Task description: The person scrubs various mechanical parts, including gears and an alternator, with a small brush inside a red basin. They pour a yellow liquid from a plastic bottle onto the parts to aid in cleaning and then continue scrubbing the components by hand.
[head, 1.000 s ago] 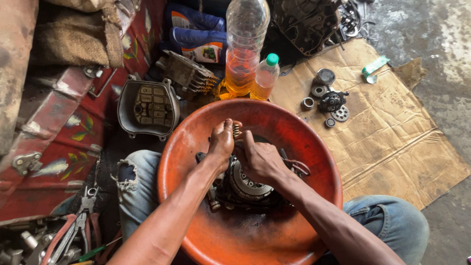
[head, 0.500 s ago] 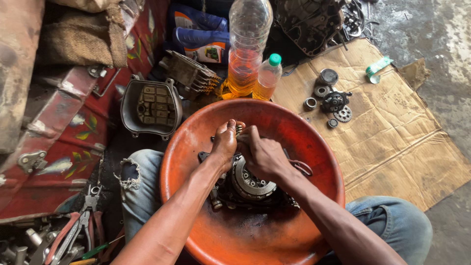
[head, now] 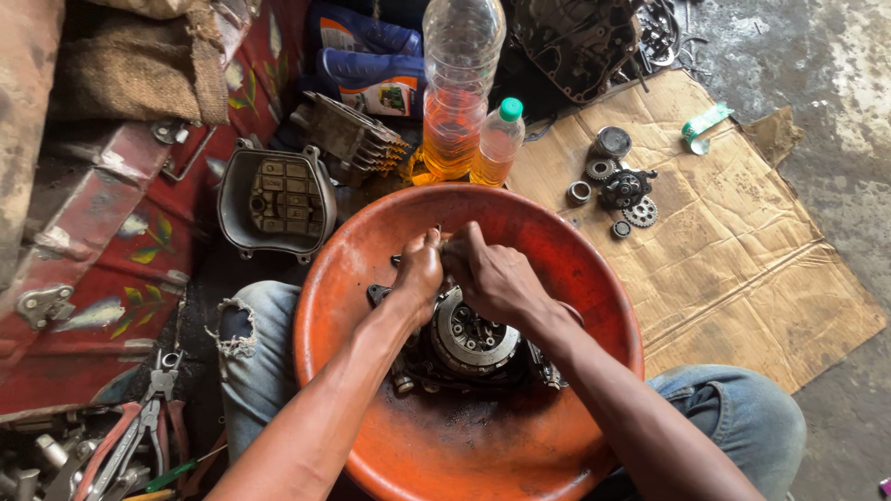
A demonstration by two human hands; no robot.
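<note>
Grip on a small part over the greasy engine block

Slippage is the main risk here. Both hands meet at the far side of the orange basin (head: 371, 445), above a dark engine assembly (head: 464, 348) that lies in its middle. The left hand (head: 419, 264) is curled shut and the right hand (head: 492, 278) is closed beside it, fingertips touching the left; together they seem to pinch some small piece between them, though what it is cannot be told from this view. Oily skin and metal could let that piece slide out and drop into the gaps around the clutch disc (head: 473, 336), where it would be hard to find. Leaning harder on the assembly might also tip the basin, which rests across the person's knees.

The assembly looks black with grease, with 1 round, ribbed steel disc showing bright between the forearms and a few bolts and lugs at its edge.

Nearby, 2 bottles of amber liquid, a tall one (head: 459, 93) and a short green-capped one (head: 497, 144), stand just beyond the basin rim and could be knocked over. Loose gears (head: 624, 190) lie on cardboard (head: 742, 269) to the right, pliers (head: 139, 436) lower left.
</note>
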